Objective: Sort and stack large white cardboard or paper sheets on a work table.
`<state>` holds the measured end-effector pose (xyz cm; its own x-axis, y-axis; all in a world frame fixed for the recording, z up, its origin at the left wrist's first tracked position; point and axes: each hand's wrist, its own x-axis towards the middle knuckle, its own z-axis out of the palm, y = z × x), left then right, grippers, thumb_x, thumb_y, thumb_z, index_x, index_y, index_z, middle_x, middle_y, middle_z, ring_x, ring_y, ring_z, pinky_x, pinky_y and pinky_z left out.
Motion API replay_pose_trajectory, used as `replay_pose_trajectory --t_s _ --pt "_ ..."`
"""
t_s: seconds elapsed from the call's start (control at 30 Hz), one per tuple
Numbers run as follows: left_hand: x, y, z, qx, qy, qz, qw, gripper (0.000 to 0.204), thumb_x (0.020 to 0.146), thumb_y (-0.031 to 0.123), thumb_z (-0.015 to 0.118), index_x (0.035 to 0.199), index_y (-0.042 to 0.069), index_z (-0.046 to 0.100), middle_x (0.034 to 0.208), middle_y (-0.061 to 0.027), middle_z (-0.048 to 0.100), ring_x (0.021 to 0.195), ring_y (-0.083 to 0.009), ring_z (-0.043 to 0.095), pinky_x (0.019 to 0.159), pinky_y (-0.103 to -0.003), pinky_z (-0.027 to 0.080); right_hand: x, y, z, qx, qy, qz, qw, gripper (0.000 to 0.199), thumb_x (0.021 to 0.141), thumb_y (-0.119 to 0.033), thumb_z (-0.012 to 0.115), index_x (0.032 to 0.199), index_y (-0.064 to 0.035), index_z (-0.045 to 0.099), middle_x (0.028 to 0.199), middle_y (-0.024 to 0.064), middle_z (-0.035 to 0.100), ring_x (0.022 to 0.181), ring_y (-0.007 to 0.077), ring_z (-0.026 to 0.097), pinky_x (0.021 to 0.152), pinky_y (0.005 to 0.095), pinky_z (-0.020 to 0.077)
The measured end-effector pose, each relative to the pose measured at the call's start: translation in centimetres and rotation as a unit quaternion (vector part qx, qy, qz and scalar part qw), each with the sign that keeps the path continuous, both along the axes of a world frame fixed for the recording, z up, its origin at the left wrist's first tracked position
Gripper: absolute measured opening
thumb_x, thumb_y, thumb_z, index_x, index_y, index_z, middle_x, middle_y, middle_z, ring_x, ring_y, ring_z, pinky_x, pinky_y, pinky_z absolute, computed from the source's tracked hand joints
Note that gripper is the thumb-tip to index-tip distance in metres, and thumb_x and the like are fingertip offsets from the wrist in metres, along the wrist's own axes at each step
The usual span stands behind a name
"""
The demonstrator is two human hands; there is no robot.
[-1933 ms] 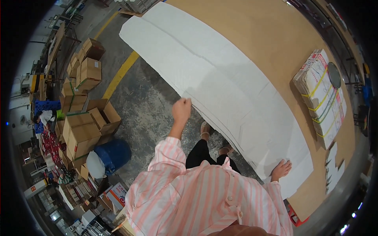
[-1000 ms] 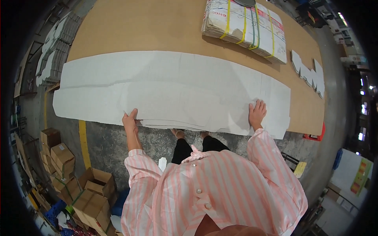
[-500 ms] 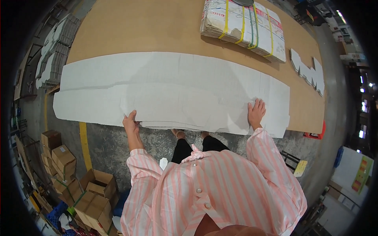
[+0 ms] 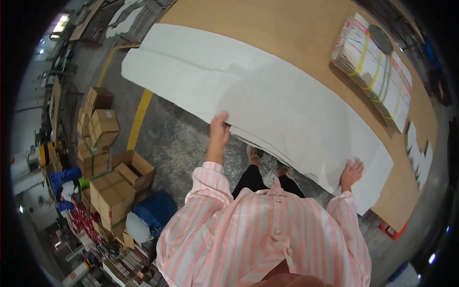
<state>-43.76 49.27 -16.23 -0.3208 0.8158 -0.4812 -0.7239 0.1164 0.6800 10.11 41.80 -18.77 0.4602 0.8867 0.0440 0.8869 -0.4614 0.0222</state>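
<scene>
A long stack of white cardboard sheets [image 4: 277, 105] lies along the near edge of the brown table [image 4: 267, 24], its front rim reaching past that edge. My left hand [image 4: 219, 130] is closed on the front edge of the sheets, thumb on top and fingers mostly hidden beneath. Toward the right end, my right hand [image 4: 352, 174] rests flat on the top sheet with its fingers stretched out. A lengthwise crease runs across the left part of the cardboard. Several layers show along the front edge between my hands.
A strapped bundle of flat cartons [image 4: 373, 71] sits at the far right, with a dark round object [image 4: 380, 39] on it. Jagged white cardboard pieces [image 4: 419, 155] lie nearby. Brown boxes [image 4: 112, 193] and a blue drum [image 4: 155, 214] stand on the floor at left. A red stool [image 4: 393, 230] is below the right corner.
The view has turned, so the table and sheets now slant down to the right and more of the left floor shows. Both hands keep about the same places on the cardboard.
</scene>
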Motion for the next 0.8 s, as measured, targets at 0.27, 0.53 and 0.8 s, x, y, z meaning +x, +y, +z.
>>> replay_pose_trajectory --t_s 0.27,0.53,0.8 --pt "1.6 -0.3 0.5 -0.049 0.003 0.029 0.998 0.043 0.081 0.021 0.061 0.115 -0.002 0.046 0.111 -0.0091 0.053 0.102 -0.0224 0.051 0.086 -0.037 0.043 -0.5 0.5 -0.3 -0.007 0.026 -0.02 0.999 0.06 0.087 -0.049 0.036 0.133 -0.0104 0.03 0.139 0.0149 0.025 0.129 0.0343 0.017 0.102 0.0509 0.013" --pt "2.0 0.0 0.6 -0.07 -0.03 0.069 0.995 0.047 0.081 0.023 0.063 0.117 -0.002 0.045 0.111 -0.0111 0.053 0.102 -0.0243 0.051 0.088 -0.039 0.041 -0.9 0.4 -0.1 -0.008 0.033 -0.031 0.999 0.061 0.087 -0.05 0.036 0.133 -0.0109 0.03 0.14 0.0141 0.024 0.13 0.0337 0.016 0.102 0.0514 0.012" --pt "2.5 0.0 1.2 -0.145 0.021 0.019 0.989 0.048 0.073 0.008 0.068 0.113 -0.004 0.045 0.109 -0.0123 0.053 0.098 -0.0239 0.052 0.083 -0.036 0.044 -0.5 0.2 -0.2 -0.003 0.027 -0.026 0.999 0.06 0.087 -0.049 0.037 0.133 -0.0108 0.03 0.139 0.0154 0.025 0.129 0.0344 0.017 0.102 0.0522 0.0125"
